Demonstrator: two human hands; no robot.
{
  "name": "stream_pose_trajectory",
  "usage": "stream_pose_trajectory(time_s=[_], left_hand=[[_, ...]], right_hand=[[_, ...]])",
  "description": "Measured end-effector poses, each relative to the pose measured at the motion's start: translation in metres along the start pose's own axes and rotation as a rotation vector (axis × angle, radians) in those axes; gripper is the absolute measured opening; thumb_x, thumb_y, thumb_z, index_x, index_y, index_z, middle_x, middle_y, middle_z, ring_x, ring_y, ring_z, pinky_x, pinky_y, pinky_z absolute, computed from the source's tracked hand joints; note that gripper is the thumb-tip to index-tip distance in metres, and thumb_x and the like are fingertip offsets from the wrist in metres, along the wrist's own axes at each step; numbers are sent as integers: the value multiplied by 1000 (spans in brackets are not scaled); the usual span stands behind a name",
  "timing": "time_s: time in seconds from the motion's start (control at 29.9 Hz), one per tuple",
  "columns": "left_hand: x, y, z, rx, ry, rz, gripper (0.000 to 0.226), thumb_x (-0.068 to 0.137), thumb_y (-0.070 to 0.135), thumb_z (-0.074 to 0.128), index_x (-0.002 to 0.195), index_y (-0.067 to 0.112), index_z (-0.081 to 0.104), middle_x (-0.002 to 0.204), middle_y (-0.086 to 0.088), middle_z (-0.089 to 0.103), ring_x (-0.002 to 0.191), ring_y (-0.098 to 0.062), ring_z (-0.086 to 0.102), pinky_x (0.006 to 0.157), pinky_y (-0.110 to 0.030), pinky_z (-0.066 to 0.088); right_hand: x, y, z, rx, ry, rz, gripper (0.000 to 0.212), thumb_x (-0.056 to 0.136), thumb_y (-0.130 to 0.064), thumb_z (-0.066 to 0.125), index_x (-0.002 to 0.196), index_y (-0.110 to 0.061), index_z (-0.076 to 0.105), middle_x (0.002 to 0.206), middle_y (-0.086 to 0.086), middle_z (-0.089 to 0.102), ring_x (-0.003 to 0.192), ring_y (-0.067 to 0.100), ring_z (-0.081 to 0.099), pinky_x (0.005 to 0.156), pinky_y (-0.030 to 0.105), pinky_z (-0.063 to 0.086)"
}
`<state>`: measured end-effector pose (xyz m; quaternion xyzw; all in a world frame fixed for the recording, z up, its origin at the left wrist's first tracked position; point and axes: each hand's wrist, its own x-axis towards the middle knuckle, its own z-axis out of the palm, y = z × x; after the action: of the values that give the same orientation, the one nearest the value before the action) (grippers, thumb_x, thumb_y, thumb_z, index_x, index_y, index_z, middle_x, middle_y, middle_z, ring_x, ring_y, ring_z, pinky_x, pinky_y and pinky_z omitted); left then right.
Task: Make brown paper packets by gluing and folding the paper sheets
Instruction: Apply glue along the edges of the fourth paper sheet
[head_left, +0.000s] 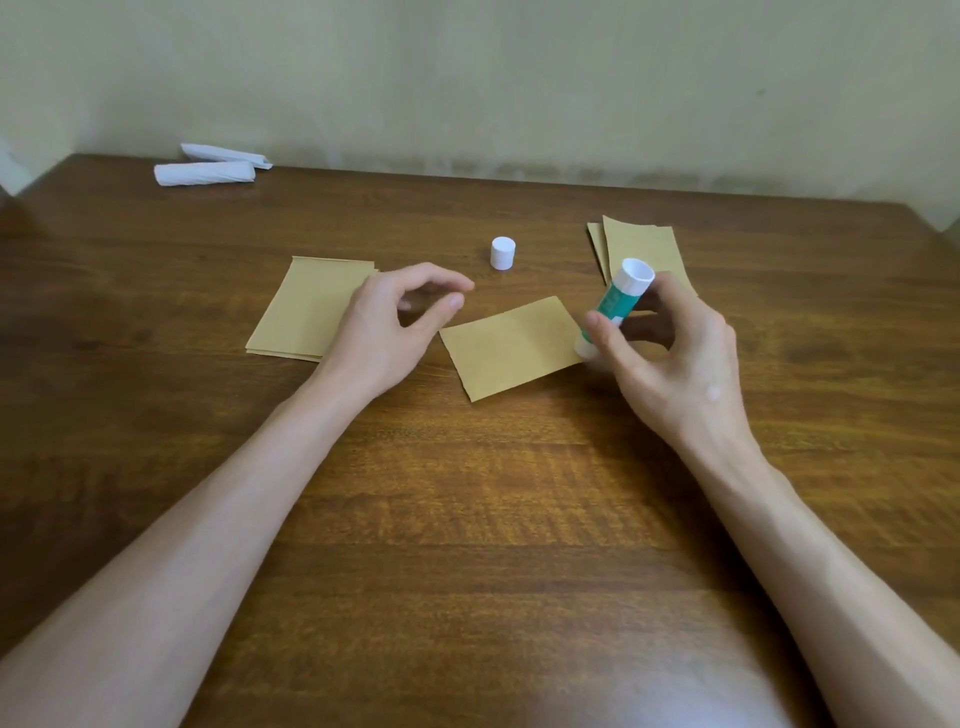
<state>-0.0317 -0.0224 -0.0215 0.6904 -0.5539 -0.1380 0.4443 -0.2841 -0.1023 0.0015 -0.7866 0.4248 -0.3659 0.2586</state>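
1. Two bare forearms reach in from the near edge over the brown wooden tabletop.
2. The left hand hovers above the tabletop with its fingers loosely curved. Thumb and forefinger are close together but hold nothing. Its heel overlaps the right edge of a stack of brown sheets, which lies flat to the left.
3. The right hand grips a glue stick between thumb and fingers. The stick is white with a green label and tilts so that its open end points up and away. Its lower end is at the right edge of a single brown sheet; whether the two touch cannot be told.
4. That single brown sheet lies flat between the two hands, turned slightly askew, with faint fold lines across it.
5. The white cap is off the stick. It stands upright on the tabletop beyond the sheet, apart from both hands.
6. A few more brown pieces lie overlapped behind the right hand, partly hidden by the glue stick and fingers. Whether they are finished packets cannot be told.
7. Two white rolled bundles lie side by side at the far left corner, close to the pale wall.
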Motion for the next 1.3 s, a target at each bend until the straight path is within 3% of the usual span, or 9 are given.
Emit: stream_pose_trajectory(time_s=[0.2, 0.27, 0.37, 0.57, 0.7, 0.83, 0.97, 1.14, 1.3], left_hand=[[-3, 2, -9, -11, 19, 12, 29, 110, 19, 47, 116, 33, 71, 84, 9, 62, 69, -8, 54, 68, -34, 47], [-4, 4, -12, 21, -28, 30, 31, 111, 18, 42, 120, 33, 68, 85, 7, 61, 71, -12, 55, 70, -40, 50], [-6, 7, -17, 47, -151, 61, 32, 109, 15, 46, 124, 35, 66, 100, 13, 68, 93, -9, 63, 86, -40, 55], [-14, 10, -6, 160, -389, 164, 31, 89, 55, 71, 120, 49, 68, 125, 26, 58, 132, 0, 41, 109, -31, 34], [-16, 9, -1, 253, -349, 199, 39, 83, 72, 67, 117, 52, 67, 124, 27, 52, 135, -1, 35, 114, -37, 26], [-17, 11, 2, 323, -344, 202, 50, 77, 82, 63, 118, 53, 66, 122, 27, 48, 130, 0, 35, 110, -34, 25], [-18, 11, 4, 358, -365, 182, 54, 73, 81, 67, 120, 55, 62, 124, 26, 45, 130, -1, 33, 106, -34, 24], [-17, 11, 6, 349, -367, 184, 54, 73, 79, 68, 121, 54, 62, 126, 25, 44, 129, -1, 32, 106, -34, 23], [-18, 10, 13, 352, -283, 200, 54, 74, 80, 67, 119, 51, 65, 122, 24, 47, 125, 0, 36, 106, -35, 25]], right_hand=[[4, 4, -7, 98, 38, -12, 26, 97, -29, 74, 119, -17, 67, 115, -5, 72, 106, 6, 69, 89, 23, 60], [6, 5, -9, 135, 31, 27, 24, 96, -26, 74, 118, -19, 69, 113, -7, 72, 108, 7, 68, 95, 31, 59], [9, 9, -10, 180, -6, 56, 23, 93, -18, 71, 115, -23, 72, 109, -9, 75, 110, 10, 69, 100, 44, 59], [12, 7, -2, 114, -131, -5, 26, 94, -10, 70, 118, -20, 72, 105, -19, 74, 110, 1, 69, 102, 28, 57], [12, 6, 0, 86, -145, -50, 28, 95, -11, 70, 121, -20, 71, 106, -21, 73, 110, -5, 67, 95, 13, 52], [12, 6, 1, 103, -157, -60, 28, 95, -8, 69, 121, -18, 70, 106, -12, 76, 107, -1, 70, 95, 13, 53], [13, 7, 0, 85, -140, -31, 26, 97, -13, 70, 123, -19, 69, 106, -19, 72, 106, -6, 67, 90, 7, 51], [16, 11, -8, 97, 29, 3, 36, 100, -27, 73, 134, -18, 66, 122, -4, 73, 115, 6, 68, 98, 23, 57], [13, 6, 1, 173, -64, -51, 48, 95, -26, 80, 136, -11, 60, 125, 0, 72, 118, 7, 70, 98, 26, 59]])
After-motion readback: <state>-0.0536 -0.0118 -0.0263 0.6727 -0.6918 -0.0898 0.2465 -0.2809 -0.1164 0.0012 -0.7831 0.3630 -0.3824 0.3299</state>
